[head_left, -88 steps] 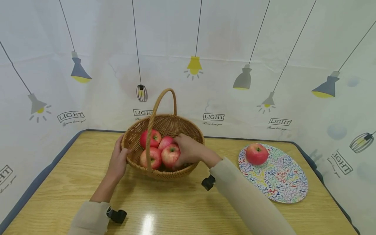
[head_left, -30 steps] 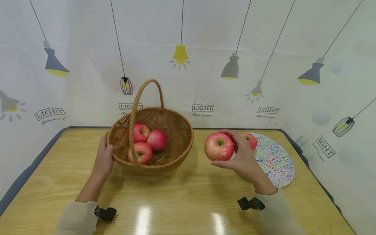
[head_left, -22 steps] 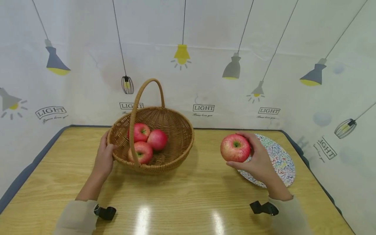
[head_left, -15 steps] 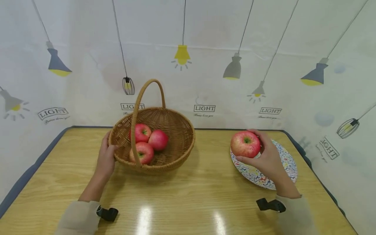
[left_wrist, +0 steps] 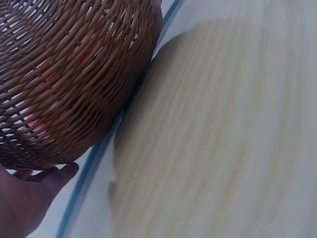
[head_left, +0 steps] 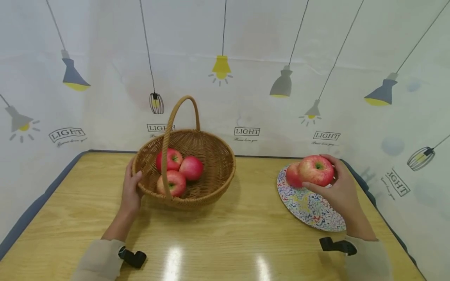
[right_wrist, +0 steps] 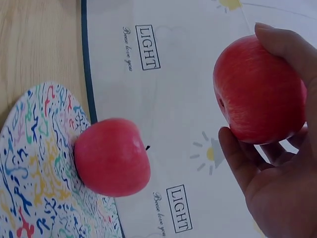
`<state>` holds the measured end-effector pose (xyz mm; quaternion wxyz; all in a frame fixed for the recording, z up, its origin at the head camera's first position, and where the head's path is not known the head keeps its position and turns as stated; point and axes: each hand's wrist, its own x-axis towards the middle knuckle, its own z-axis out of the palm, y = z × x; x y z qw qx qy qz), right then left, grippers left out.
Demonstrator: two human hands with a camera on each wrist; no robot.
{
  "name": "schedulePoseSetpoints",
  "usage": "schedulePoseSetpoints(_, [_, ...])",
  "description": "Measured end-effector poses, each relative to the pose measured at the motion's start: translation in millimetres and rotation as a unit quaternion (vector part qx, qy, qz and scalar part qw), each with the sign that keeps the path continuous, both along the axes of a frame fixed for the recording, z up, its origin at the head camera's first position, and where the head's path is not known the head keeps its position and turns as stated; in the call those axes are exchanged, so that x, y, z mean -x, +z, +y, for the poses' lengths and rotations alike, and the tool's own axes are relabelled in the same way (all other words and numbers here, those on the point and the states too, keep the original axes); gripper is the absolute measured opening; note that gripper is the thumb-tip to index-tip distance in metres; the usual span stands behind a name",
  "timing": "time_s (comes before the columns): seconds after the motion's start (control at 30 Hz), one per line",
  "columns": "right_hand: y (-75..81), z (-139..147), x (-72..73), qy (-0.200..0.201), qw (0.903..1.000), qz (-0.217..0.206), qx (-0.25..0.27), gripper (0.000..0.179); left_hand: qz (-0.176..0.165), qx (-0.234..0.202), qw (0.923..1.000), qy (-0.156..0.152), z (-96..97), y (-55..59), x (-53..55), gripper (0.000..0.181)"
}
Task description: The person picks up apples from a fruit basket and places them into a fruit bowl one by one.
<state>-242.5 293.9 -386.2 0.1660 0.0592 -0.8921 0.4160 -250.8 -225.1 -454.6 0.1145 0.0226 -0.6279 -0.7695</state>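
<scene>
My right hand (head_left: 342,193) holds a red apple (head_left: 315,170) over the far part of an oval plate (head_left: 299,203) with a multicoloured squiggle pattern. In the right wrist view, thumb and fingers wrap that apple (right_wrist: 260,91), apart from a second apple (right_wrist: 111,157) on the plate. From the head, the held apple partly covers this second apple (head_left: 293,176). At the left, my left hand (head_left: 131,191) grips the near-left rim of a wicker basket (head_left: 214,168), its thumb at the edge. Inside the basket lie three apples, one of them the front apple (head_left: 175,183).
A wooden table (head_left: 225,230) carries basket and plate, with bare wood between them. Behind it hangs a white cloth (head_left: 260,93) printed with lamps. The basket's tall arched handle (head_left: 190,97) rises over the apples. Dark wrist cameras (head_left: 131,257) sit at both cuffs.
My right hand took an apple out of the basket and carried it right, until it came over the plate beside the other apple. My left hand has stayed on the basket rim.
</scene>
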Motion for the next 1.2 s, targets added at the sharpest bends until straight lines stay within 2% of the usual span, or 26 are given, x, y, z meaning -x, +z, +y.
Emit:
schedulePoseSetpoints(0.17, [-7.3,14,4.0,-0.016,0.9997,-0.015,0.005,0.090,0.048,-0.043,0.9979,0.004,3.2,-12.8,1.4,0.060])
schedulePoseSetpoints(0.33, [-14.1,34,9.5,-0.035,0.9984,-0.028,0.034,0.088,0.061,-0.063,0.9959,0.023,4.1,-15.6,1.0,0.060])
schedulePoseSetpoints(0.5, [-25.8,54,13.3,-0.060,0.9953,-0.063,0.040,0.090,0.055,-0.059,0.9960,0.037,3.0,-13.9,-0.5,0.059])
schedulePoseSetpoints(0.73, [-44.7,68,20.6,-0.093,0.9874,-0.124,0.035,0.098,0.041,-0.044,0.9978,0.030,1.0,-14.8,-1.6,0.059])
schedulePoseSetpoints(1.0, [-60.6,73,26.9,-0.128,0.9809,-0.145,0.019,0.100,0.058,-0.023,0.9977,0.026,0.8,-15.5,1.5,0.063])
schedulePoseSetpoints(1.2, [-64.0,74,30.8,-0.130,0.9785,-0.159,0.013,0.101,0.089,-0.025,0.9946,0.047,-1.6,-17.4,0.2,0.064])
